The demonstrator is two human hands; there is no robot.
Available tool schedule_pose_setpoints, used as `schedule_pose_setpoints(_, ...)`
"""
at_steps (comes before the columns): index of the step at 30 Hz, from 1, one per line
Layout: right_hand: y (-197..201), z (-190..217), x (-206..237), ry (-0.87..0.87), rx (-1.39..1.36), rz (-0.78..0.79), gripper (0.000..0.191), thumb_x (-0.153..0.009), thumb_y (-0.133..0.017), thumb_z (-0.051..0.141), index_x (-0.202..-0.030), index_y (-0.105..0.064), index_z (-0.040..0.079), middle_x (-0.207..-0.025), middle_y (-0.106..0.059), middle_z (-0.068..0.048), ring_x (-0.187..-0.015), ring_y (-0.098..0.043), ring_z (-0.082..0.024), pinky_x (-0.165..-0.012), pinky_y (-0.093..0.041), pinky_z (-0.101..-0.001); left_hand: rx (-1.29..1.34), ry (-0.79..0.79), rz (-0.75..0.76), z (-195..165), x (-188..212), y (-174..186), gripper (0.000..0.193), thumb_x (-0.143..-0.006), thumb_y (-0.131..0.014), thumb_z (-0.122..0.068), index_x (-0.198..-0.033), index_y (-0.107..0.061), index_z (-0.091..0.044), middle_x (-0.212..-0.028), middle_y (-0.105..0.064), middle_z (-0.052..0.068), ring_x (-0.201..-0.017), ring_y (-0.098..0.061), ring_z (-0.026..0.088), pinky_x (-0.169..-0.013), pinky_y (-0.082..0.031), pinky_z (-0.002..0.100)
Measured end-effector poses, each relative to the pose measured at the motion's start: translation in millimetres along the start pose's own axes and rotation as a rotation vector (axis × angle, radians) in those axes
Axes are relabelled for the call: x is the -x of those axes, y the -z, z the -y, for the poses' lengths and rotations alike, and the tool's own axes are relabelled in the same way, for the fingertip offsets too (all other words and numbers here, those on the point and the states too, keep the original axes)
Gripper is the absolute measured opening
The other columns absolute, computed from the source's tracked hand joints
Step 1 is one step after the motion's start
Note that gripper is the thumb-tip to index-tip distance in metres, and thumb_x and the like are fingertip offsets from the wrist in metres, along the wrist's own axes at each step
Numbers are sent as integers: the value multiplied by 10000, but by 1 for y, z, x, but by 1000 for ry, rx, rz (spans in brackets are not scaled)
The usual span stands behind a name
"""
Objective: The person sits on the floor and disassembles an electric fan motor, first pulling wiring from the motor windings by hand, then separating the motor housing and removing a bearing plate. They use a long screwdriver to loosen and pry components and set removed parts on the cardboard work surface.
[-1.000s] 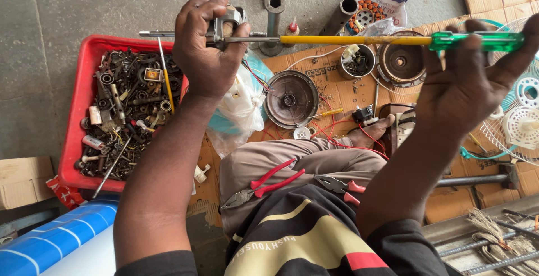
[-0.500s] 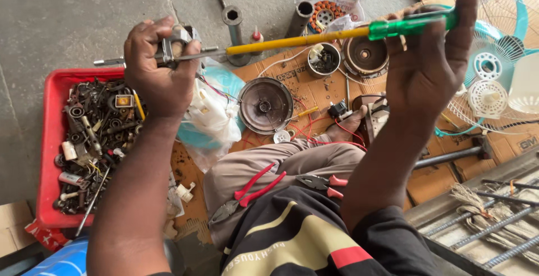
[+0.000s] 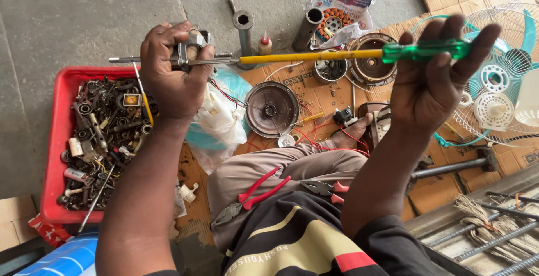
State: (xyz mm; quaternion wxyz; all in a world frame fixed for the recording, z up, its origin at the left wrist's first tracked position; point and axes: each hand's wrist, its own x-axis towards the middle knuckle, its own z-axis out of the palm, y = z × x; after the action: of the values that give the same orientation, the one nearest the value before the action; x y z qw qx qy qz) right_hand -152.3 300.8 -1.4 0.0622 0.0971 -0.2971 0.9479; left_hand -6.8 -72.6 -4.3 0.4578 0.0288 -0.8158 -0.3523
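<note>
The grey concrete floor carries all parts. A red plastic tray (filled with small metal scrap) sits at the left. Flattened cardboard covers the floor at centre and right. On the cardboard lie a round motor cover, a metal cup of small parts and a fan guard. Directly on the concrete stand a hex socket tube and a small glue bottle.

Repair workshop floor: red parts tray, pliers, dismantled fan motor housing.
</note>
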Motion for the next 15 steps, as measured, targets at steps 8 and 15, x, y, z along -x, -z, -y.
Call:
schedule_pose_setpoints(8, -44, 7, -1, 35, 202, 52, 460, -1157, -711, -63, -1565, -504, -7, -1175, -681, -194, -973, -688, -292, -848, -633, -476, -5, 48, -67, -8, -6, -2, 373, -893, -885, -106, -1125, -597, -58, -1235, -724, 107, -1265, -656, 298, -1175, -502, 444)
schedule_pose_setpoints(15, -48, 10, 4, -39, 71, -25, 591, -972, -694, -78, -1470, -444, 119, -1094, -685, -151, -984, -716, -264, -887, -647, -463, -43, 2, -74, -10, -7, 0, 380, -869, -897, -118, -1105, -604, -62, -1201, -738, 95, -1235, -654, 309, -1168, -498, 454)
